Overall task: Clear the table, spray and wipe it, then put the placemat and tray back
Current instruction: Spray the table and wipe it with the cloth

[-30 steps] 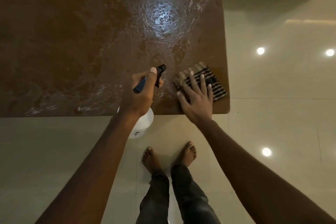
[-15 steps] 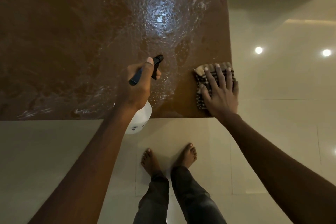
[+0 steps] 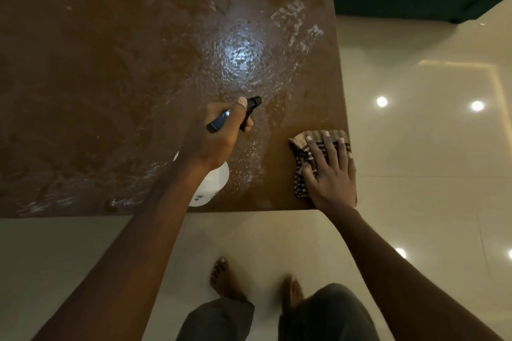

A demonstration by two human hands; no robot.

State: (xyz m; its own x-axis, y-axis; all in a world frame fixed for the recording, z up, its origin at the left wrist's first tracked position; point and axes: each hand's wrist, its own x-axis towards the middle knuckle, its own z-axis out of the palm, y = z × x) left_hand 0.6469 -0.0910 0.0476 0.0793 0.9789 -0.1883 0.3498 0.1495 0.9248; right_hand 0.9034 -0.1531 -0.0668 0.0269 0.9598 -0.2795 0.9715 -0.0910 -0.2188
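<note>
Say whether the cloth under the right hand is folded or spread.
Folded, it seems: the cloth forms a compact pad, mostly covered by the flat right hand.

Both bare forearms reach in from the bottom corners and angle toward each other. The left hand (image 3: 219, 138) grips the head of the spray bottle (image 3: 213, 185): thumb laid along the top, one finger hooked under the nozzle, wrist roughly in line with the forearm. The right hand (image 3: 329, 174) lies palm down, its fingers (image 3: 328, 147) straight and slightly spread, pressing the cloth (image 3: 300, 177) flat at the near right corner of the bench (image 3: 110, 91). The hands are well apart.
</note>
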